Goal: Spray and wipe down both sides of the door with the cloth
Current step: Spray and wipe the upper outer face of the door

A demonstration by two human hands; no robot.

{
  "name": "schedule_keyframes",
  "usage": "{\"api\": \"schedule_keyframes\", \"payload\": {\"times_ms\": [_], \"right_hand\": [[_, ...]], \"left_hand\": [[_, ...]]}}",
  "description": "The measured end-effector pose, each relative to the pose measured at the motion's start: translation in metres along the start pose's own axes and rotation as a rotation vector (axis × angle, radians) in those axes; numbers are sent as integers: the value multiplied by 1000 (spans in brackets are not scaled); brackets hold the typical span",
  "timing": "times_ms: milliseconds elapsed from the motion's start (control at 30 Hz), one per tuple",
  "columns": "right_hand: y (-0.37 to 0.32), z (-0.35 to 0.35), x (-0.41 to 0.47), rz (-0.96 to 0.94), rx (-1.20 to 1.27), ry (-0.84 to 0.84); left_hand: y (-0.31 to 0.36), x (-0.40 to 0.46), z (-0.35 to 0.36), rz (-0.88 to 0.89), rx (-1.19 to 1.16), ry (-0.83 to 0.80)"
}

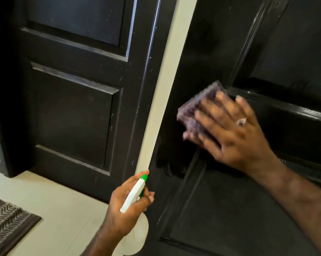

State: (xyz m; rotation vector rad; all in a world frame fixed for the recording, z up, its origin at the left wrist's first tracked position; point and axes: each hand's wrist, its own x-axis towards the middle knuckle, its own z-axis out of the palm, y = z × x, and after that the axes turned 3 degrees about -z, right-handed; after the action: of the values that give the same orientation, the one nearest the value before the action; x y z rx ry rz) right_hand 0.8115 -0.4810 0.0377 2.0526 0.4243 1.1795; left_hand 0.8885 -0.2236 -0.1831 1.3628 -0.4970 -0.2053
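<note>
A black panelled door point(230, 209) fills the right side of the view, its surface glossy and wet-looking near the middle rail. My right hand point(231, 130) lies flat with straight fingers on a folded purple cloth point(196, 108) and presses it against this door. My left hand point(126, 206) is lower, near the door's edge, and grips a white spray bottle point(132, 195) with a green nozzle that points up towards the door. The bottle's pale body shows below my wrist.
A second black panelled door point(72, 100) stands at the left, separated by a cream strip of wall or frame point(163, 97). Pale floor tiles point(50, 204) lie below, with a dark patterned mat point(6, 222) at the lower left.
</note>
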Motion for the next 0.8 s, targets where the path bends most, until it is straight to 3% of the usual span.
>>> {"api": "schedule_keyframes", "payload": {"times_ms": [67,133,333,467,533,700,800], "right_hand": [[-15,7,30,198,25,51],[-48,22,44,270,61,68],[-165,71,-70,-63,166,-169],[-175,66,-147,-226,123,-293],[-151,57,-136,-140,102,-231],[-122,46,-34,307,111,28],[-163,59,-26,305,155,-64]], "left_hand": [[-6,-1,4,-5,9,25],[-10,-3,7,19,21,43],[-40,-24,2,-38,51,86],[-68,-49,-8,-101,55,58],[-80,-58,-13,-85,81,64],[-111,-70,-3,-119,126,68],[-139,-77,4,-140,165,45]]}}
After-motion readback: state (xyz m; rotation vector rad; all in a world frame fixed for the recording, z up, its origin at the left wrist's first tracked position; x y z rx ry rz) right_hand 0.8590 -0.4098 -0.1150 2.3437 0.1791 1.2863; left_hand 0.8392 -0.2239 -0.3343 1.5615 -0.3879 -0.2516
